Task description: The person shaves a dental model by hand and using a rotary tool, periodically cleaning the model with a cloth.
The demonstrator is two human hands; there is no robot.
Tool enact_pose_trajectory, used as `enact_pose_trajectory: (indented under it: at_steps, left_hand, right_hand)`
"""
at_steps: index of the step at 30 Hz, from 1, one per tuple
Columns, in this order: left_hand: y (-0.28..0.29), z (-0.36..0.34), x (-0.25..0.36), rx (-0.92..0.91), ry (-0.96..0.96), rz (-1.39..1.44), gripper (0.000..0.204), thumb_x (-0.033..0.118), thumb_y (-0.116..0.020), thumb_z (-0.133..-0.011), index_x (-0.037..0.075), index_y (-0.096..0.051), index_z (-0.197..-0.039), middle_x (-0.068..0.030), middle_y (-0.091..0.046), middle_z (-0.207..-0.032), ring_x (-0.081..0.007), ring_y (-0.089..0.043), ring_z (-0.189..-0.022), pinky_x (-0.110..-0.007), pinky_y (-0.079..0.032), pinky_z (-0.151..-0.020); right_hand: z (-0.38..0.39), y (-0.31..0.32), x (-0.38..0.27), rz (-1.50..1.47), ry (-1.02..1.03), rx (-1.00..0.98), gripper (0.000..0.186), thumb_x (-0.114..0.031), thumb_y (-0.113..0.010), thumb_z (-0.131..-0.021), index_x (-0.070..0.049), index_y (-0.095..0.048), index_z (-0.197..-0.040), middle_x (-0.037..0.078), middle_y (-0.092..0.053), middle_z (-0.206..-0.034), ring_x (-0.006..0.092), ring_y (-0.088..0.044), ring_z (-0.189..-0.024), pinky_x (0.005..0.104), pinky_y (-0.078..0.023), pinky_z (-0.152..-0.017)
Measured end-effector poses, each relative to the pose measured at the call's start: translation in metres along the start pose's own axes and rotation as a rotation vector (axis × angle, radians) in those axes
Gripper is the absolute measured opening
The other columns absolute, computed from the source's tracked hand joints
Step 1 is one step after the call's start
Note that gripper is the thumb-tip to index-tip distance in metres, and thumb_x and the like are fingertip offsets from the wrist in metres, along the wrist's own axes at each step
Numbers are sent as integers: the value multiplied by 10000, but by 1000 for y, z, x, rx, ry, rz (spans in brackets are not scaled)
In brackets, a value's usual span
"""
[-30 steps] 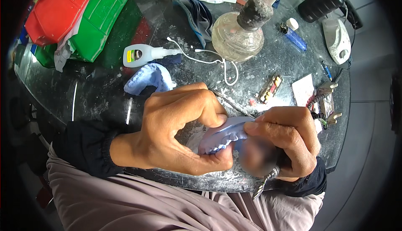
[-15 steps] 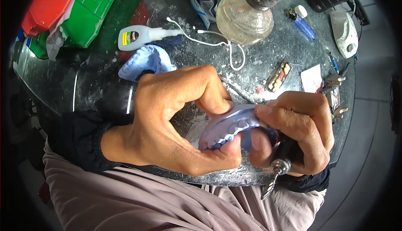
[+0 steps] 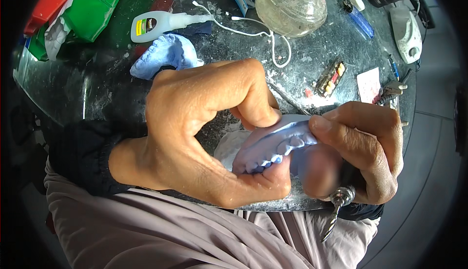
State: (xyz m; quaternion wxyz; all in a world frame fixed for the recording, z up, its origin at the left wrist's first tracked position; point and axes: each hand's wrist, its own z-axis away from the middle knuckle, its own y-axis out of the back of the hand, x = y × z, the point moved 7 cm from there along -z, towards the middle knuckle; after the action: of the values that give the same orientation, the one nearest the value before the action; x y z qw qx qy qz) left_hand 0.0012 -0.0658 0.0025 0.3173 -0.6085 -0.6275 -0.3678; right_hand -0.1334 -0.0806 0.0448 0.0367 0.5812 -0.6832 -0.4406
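A blue dental cast (image 3: 275, 140) is held between both hands, its row of teeth turned toward me. My left hand (image 3: 195, 123) is curled around the cast's left side, fingertips on its upper edge and thumb under the teeth. My right hand (image 3: 373, 147) pinches the cast's right end. That same hand also grips a black rotary handpiece (image 3: 345, 196), whose silver chuck carries a twisted drill bit (image 3: 331, 225) pointing down toward my lap. Part of the right hand near the cast is blurred. Beyond my left hand, a second blue dental cast (image 3: 168, 54) lies on the table.
A squeeze bottle (image 3: 156, 25) lies behind the second cast, beside a white cord (image 3: 273, 45). A round glass vessel (image 3: 292, 8) stands at the back. A strip of artificial teeth (image 3: 331, 80) and a blue lighter (image 3: 360, 21) lie right. Red and green bins (image 3: 92, 10) occupy the far left.
Both hands and the cast sit slightly farther right in the picture, and the cast has tilted to show more teeth. The table items appear higher as the view shifted.
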Motion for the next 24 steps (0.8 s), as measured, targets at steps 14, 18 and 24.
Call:
enact_pose_trajectory:
  at_steps: [14, 18, 24]
  left_hand:
    - [0, -1, 0, 41, 15, -24, 259, 26, -604, -479, 10, -426, -667, -84, -515, -521, -75, -408, -432, -206, -323, -413]
    - [1, -3, 1, 16, 16, -54, 244, 33, -607, -503, 7, -428, -667, -97, -530, -527, -79, -445, -446, -206, -359, -427]
    - [1, -3, 2, -27, 51, -40, 258, 44, -650, -530, 16, -432, -665, -110, -559, -586, -91, -497, -488, -216, -419, -472]
  right_hand:
    - [-2, -2, 1, 56, 59, -55, 168, -146, -667, -738, 0, -673, -819, 122, -594, -744, 173, -567, -616, 268, -446, -525]
    - [-3, -3, 0, 72, 87, -72, 168, -131, -654, -736, 16, -666, -816, 129, -598, -734, 179, -571, -615, 271, -446, -524]
    - [-4, -2, 0, 75, 140, -88, 200, -136, -656, -728, 29, -651, -840, 136, -602, -744, 166, -561, -593, 257, -432, -500]
